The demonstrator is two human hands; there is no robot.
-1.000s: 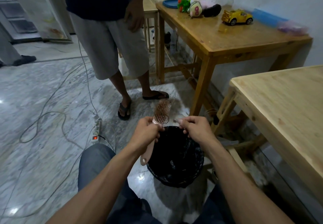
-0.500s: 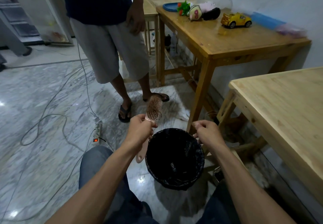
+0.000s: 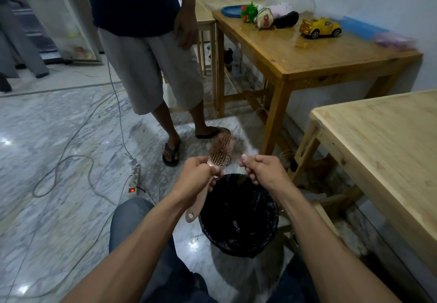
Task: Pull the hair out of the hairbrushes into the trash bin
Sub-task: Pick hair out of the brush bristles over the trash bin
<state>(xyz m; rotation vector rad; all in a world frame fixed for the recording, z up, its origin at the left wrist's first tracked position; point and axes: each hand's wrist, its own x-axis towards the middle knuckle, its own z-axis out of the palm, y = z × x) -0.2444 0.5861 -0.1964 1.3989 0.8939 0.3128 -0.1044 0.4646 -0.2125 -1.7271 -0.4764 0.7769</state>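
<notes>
Marble floor [image 3: 59, 137] lies open to the left of the black-lined trash bin [image 3: 238, 215], crossed by loose cables; a light wooden counter [image 3: 378, 151] edges in close on the bin's right, and a person in sandals stands just beyond it. Above the bin's far rim, the left hand [image 3: 196, 177] is clenched around the pink hairbrush [image 3: 221, 151], head up. The right hand [image 3: 264, 170] is curled closed just beside the bristles; whether it pinches hair cannot be told.
</notes>
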